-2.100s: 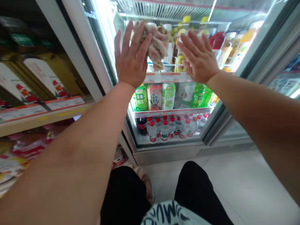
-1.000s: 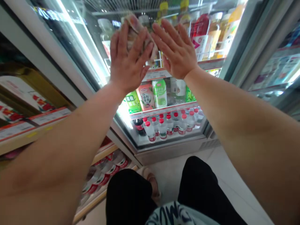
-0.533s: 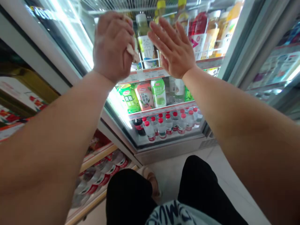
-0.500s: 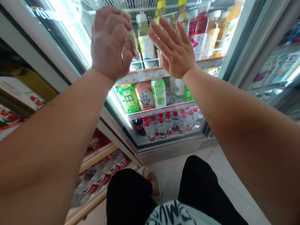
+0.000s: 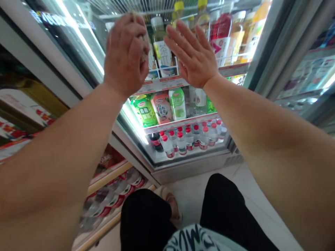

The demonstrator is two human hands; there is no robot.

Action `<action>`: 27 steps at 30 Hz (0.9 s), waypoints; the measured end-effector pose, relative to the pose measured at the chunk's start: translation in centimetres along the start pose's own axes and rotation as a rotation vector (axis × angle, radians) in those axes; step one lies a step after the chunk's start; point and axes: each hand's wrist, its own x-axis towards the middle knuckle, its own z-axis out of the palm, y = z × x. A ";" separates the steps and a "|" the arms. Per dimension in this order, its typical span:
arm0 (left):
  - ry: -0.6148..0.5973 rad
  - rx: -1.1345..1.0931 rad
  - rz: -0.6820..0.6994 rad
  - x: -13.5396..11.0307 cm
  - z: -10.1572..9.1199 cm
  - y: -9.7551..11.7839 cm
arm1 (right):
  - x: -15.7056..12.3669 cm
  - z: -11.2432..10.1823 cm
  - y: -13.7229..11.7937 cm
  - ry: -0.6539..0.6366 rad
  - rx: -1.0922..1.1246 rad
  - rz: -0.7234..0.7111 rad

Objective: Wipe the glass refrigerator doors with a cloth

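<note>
Left hand [image 5: 126, 57]: raised, fingers curled shut, back of the hand toward the head camera. Inside the curl: a crumpled pale packet [image 5: 143, 48], pinched against the fingers and mostly hidden, with only a narrow strip and a top edge in view. Print and contents: too hidden to tell.

Right hand [image 5: 192, 54]: raised, open, fingers spread, nothing in it, palm toward the cooler. Position: just beside the left hand, with a gap between the two.

Packet location: in the left hand's grip, high up, in front of the top shelf of a glass-fronted drinks cooler [image 5: 193, 172]. Directly beside the packet: a tea bottle with a pale green cap [image 5: 160, 47]. Contact between packet and bottle: cannot be told.

Below both hands: a row of green-labelled drink bottles [image 5: 143, 111] and a pink-labelled drink bottle [image 5: 161, 108]. Lowest shelf: water bottles with red caps [image 5: 181, 143], beside a dark soft-drink bottle [image 5: 155, 141].

Left of the cooler: a wooden store shelf [image 5: 107, 179] with red-labelled bottles [image 5: 112, 197]. Underfoot: pale floor tiles [image 5: 222, 177]. Lower foreground: black trousers [image 5: 145, 219] and the hem of a patterned shirt [image 5: 195, 238].
</note>
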 end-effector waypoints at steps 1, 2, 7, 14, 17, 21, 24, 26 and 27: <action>-0.015 -0.026 0.020 0.0 -0.4 -0.1 | 0.0 0.1 0.1 -0.007 -0.022 -0.002; -0.035 -0.045 0.026 0.2 -0.9 -0.4 | 0.0 0.2 0.2 -0.003 -0.029 -0.001; 0.022 0.102 -0.059 1.2 -1.0 -3.5 | -0.1 0.5 0.6 0.029 -0.006 -0.007; -0.277 -0.031 -0.050 -0.4 2.4 1.3 | -0.2 0.0 -0.2 0.021 0.006 0.025; -0.339 -0.070 -0.068 0.0 2.1 1.6 | -0.1 0.0 -0.2 0.019 0.013 0.037; -0.166 0.042 -0.236 0.5 2.2 0.0 | -0.3 -0.1 -0.2 0.005 -0.039 0.015; -0.089 0.086 -0.142 -0.3 2.4 -0.2 | -0.4 -0.1 -0.2 -0.022 -0.136 -0.016; -0.150 0.063 0.024 -0.9 1.9 -0.7 | -0.3 0.1 -0.1 -0.015 -0.136 -0.009; -0.195 0.056 0.091 -1.1 1.5 -1.1 | -0.3 0.1 0.0 -0.011 -0.126 -0.003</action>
